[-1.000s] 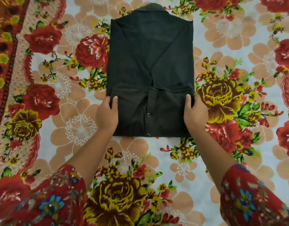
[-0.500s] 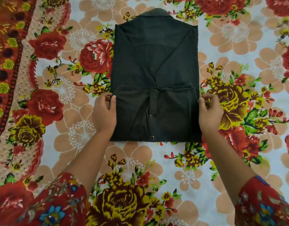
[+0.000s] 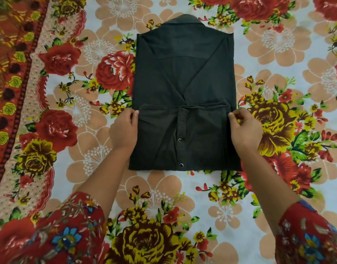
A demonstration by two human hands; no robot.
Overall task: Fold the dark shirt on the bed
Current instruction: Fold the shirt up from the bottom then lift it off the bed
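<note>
Dark shirt point(image 3: 183, 82) lies flat at the middle of the flowered bedsheet point(image 3: 164, 197). Its sides are folded in, its collar point(image 3: 188, 18) is at the far end, and its lower part is turned up into a flap showing two snap buttons point(image 3: 180, 140).

Judgement: thin woven cloth, light, limp and not fragile. Layers may slide on each other, so lift evenly. Best hold: the two upper corners of the flap, or the near folded edge.

Left hand point(image 3: 124, 128) is at the shirt's left edge and pinches the flap's upper corner, thumb on top. Right hand point(image 3: 243, 128) is at the shirt's right edge, fingers curled; it appears to pinch the opposite corner.

Versus 1.0 s ago: both hands lay lower beside the flap, thumbs flat on the cloth. They now sit higher, at the corners. The shirt's outline is unchanged.
</note>
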